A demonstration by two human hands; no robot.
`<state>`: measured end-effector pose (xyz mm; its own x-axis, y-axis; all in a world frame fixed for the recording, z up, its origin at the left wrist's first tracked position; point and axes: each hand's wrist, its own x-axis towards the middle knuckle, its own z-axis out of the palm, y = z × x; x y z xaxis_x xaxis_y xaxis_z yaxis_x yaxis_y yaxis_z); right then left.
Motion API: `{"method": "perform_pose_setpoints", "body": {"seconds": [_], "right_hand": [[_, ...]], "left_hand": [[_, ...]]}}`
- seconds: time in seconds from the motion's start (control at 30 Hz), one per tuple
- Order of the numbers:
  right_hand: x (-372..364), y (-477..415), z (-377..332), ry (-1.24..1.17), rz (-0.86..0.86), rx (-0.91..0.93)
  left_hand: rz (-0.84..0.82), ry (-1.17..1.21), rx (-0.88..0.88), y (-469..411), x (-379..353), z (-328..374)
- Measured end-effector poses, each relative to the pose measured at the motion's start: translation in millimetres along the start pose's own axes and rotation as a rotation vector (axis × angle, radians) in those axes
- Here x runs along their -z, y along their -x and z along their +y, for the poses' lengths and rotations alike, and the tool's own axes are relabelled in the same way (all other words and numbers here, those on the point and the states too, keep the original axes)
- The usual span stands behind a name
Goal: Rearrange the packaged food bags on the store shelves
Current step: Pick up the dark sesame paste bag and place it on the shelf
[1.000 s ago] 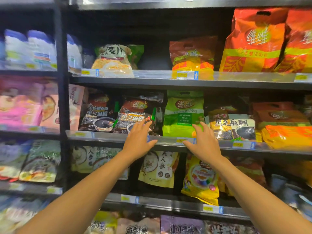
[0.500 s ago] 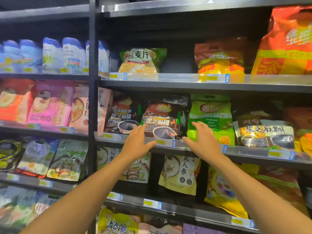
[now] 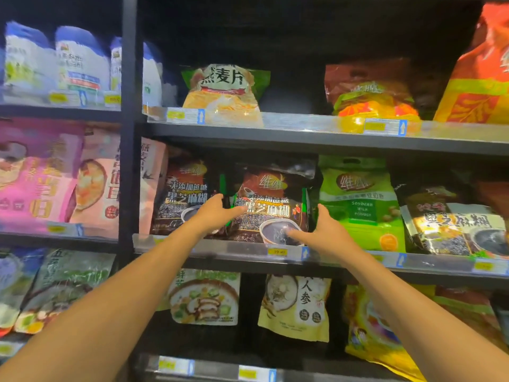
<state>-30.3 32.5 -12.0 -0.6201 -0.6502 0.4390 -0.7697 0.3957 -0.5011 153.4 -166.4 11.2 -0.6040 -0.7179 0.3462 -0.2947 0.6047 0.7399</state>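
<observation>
A dark sesame-paste bag [image 3: 271, 205] stands upright at the front of the middle shelf [image 3: 248, 248], its face printed with pale characters and a bowl of black paste — its crumpled top leans slightly back. Just to its left stands a matching dark bag [image 3: 181, 199], their edges touching. On its right, a green soybean-milk-powder bag [image 3: 358, 205] stands upright; further right, a black-and-white sesame bag [image 3: 451, 221] lies tilted back — partly cut off.
</observation>
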Motion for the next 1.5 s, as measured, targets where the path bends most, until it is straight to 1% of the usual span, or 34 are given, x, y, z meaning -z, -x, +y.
{"method": "perform_pose_setpoints", "body": {"seconds": [0.1, 0.23, 0.33, 0.43, 0.63, 0.8, 0.9, 1.03, 1.13, 1.27, 1.4, 1.5], "right_hand": [[-5, -16, -1, -0.055, -0.05, -0.077], [-11, -30, 1, -0.077, -0.118, -0.115], [-14, -38, 2, -0.064, -0.133, -0.121], [-17, -40, 2, -0.06, -0.122, -0.105], [-18, -36, -6, -0.116, -0.048, -0.093], [-4, -41, -20, -0.146, 0.054, -0.064], [8, -39, -24, -0.198, 0.076, -0.06], [21, -30, -22, -0.294, 0.081, -0.056], [29, -12, -27, -0.312, 0.083, -0.051], [34, 3, -14, -0.377, 0.098, -0.044], [39, 22, -4, -0.452, 0.059, -0.014], [41, 39, 3, -0.514, 0.015, -0.008]], "left_hand": [[-0.112, 0.146, 0.083, -19, 1, -4], [-0.254, 0.155, 0.128, -35, 3, -10], [-0.29, 0.173, 0.147, -40, 1, -14], [-0.282, 0.192, 0.144, -36, -1, -12], [-0.251, 0.232, 0.103, -31, 1, -8], [-0.173, 0.298, 0.099, -27, 11, 6], [-0.147, 0.323, 0.077, -19, 16, 19], [-0.185, 0.359, 0.081, 0, 23, 33], [-0.27, 0.402, 0.06, 19, 29, 45], [-0.356, 0.497, 0.053, 34, 28, 43], [-0.344, 0.589, 0.043, 51, 14, 34], [-0.279, 0.634, 0.027, 72, -1, 29]]}}
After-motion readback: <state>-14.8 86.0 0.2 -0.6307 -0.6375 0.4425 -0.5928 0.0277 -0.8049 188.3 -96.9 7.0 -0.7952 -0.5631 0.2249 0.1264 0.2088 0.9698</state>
